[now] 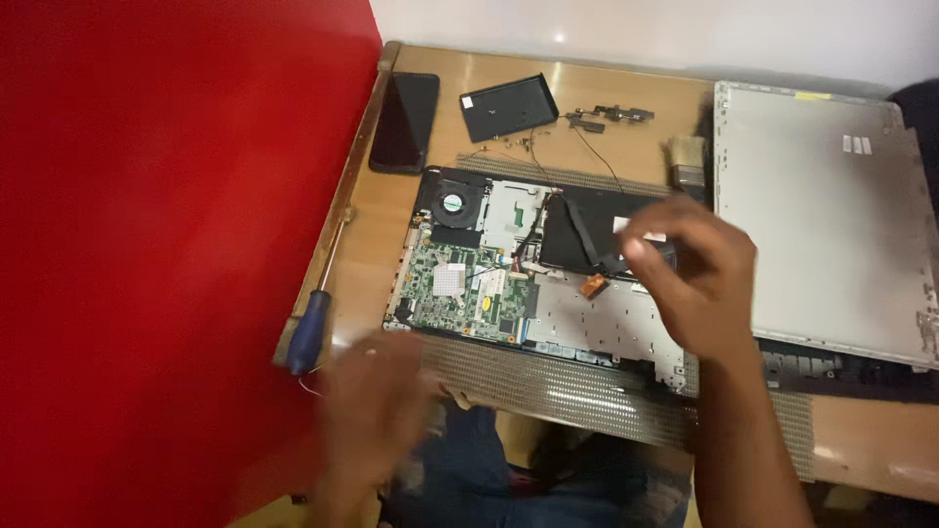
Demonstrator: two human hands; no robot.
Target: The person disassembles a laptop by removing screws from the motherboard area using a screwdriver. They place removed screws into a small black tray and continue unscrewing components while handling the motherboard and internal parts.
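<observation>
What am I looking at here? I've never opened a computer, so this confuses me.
This is one picture from a camera on a person's head, looking down at their own hands over a wooden table. An opened laptop lies there with its green circuit board and small fan exposed. The right hand is above its middle, by a black cable; whether it grips it is blurred. The left hand is blurred near the front edge. Around lie a blue-handled screwdriver, a dark phone, a black cover piece and a silver laptop lid.
</observation>
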